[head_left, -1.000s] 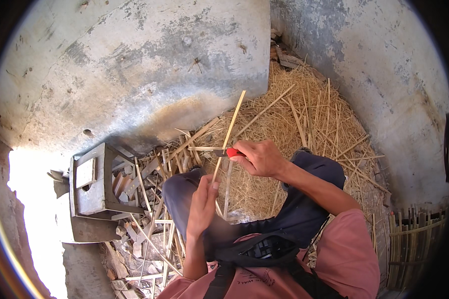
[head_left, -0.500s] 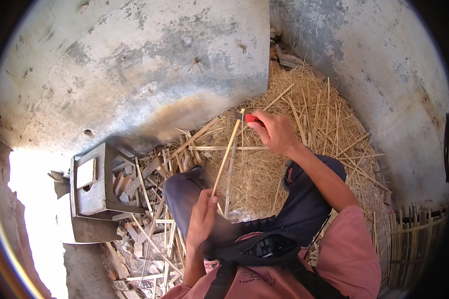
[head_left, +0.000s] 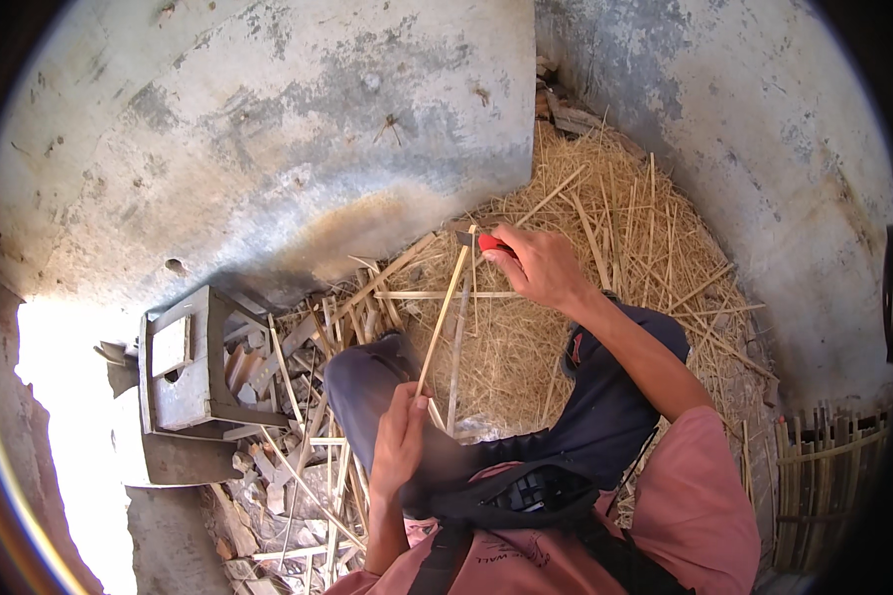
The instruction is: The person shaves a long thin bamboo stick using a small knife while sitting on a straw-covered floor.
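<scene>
A slim pale strip, looking like split bamboo [head_left: 441,327], slants up and away from my left hand [head_left: 399,433], whose fingers are closed round its lower end. My right hand [head_left: 544,268] grips a knife with a red handle [head_left: 489,242]. Its dark blade [head_left: 465,238] lies across the strip near the far tip. A thin pale sliver [head_left: 475,297] shows just right of the strip; whether it is still joined at the top I cannot tell. My bent legs in dark trousers [head_left: 605,397] are on either side below the work.
Straw-like shavings [head_left: 585,268] heap on the floor ahead and right. Loose strips [head_left: 342,476] and rubble [head_left: 268,476] lie to the left, beside a grey box-like frame [head_left: 184,367]. A slatted basket-like thing [head_left: 829,486] stands right. A worn wall [head_left: 288,129] rises ahead.
My right hand and the knife have shifted slightly left and nearer. The strip's far end has tilted a little left, and the thin sliver now shows beside it.
</scene>
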A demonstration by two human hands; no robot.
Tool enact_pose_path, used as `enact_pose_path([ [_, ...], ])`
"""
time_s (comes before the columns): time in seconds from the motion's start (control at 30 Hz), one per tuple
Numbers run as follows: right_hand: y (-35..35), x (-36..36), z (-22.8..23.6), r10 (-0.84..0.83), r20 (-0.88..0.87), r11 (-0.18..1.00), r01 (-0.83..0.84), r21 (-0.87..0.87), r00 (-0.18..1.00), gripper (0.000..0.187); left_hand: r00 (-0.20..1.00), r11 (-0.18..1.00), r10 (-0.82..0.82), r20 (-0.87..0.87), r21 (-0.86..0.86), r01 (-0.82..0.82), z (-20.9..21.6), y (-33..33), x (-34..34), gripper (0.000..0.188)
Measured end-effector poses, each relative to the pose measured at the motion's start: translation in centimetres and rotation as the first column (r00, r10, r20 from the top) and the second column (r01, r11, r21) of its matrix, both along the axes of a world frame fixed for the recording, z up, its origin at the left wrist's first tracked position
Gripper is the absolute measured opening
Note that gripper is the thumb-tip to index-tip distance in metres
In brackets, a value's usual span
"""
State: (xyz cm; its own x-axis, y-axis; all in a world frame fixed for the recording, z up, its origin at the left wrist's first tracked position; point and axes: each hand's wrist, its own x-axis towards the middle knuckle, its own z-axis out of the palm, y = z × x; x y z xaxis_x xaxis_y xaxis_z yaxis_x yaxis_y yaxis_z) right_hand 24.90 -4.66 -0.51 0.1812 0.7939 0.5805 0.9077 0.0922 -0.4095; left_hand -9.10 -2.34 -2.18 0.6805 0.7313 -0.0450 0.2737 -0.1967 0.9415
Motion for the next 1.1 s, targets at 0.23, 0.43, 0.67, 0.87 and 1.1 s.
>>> enact_pose_path([
  [0.23, 0.1, -0.3, -0.3, -0.048, 0.001, 0.990, 0.047, -0.133, 0.999, 0.027, 0.999, 0.994, 0.028, -0.047, 0.110, -0.022, -0.2, -0.3, 0.0, 0.022],
  [0.43, 0.2, -0.4, -0.6, -0.073, 0.001, 0.985, 0.072, -0.157, 0.997, 0.027, 0.994, 0.986, 0.061, -0.091, 0.161, -0.046, -0.3, -0.4, 0.3, 0.021],
  [0.67, 0.2, -0.8, -0.3, -0.081, 0.032, 0.983, 0.085, -0.163, 0.996, 0.030, 0.989, 0.987, 0.065, -0.130, 0.154, -0.044, 0.1, -0.5, 0.2, 0.022],
  [0.87, 0.4, -0.8, -0.3, -0.102, -0.016, 0.969, 0.095, -0.230, 0.995, 0.026, 0.988, 0.992, 0.052, -0.143, 0.120, -0.035, -0.1, -0.4, 0.2, 0.023],
  [1.1, 0.5, -0.6, -0.9, -0.062, 0.008, 0.994, 0.062, -0.087, 0.998, 0.024, 0.997, 0.994, 0.026, -0.078, 0.107, -0.017, -0.8, -0.4, 0.0, 0.021],
])
